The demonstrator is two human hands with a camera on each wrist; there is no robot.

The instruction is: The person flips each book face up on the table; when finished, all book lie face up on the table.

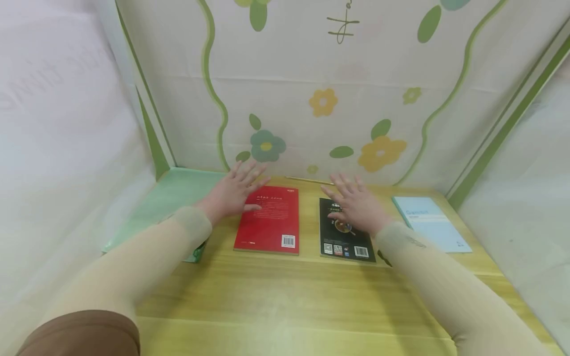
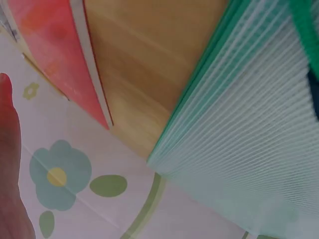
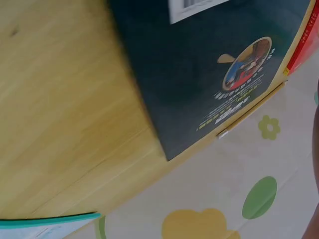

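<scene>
A red book (image 1: 269,221) lies back cover up on the wooden table (image 1: 285,296), and a black book (image 1: 345,232) lies just to its right. My left hand (image 1: 236,190) is spread flat, fingers straight, over the red book's far left corner. My right hand (image 1: 356,202) is spread the same way over the black book's far half. The left wrist view shows the red book (image 2: 60,59) and the edge of the hand (image 2: 10,164). The right wrist view shows the black book (image 3: 199,64) with a round picture on its cover.
A pale green ribbed folder (image 1: 165,207) lies at the left; it fills the left wrist view's right side (image 2: 249,139). A light blue booklet (image 1: 429,222) lies at the right. Flowered cloth walls (image 1: 338,99) close in the back and sides.
</scene>
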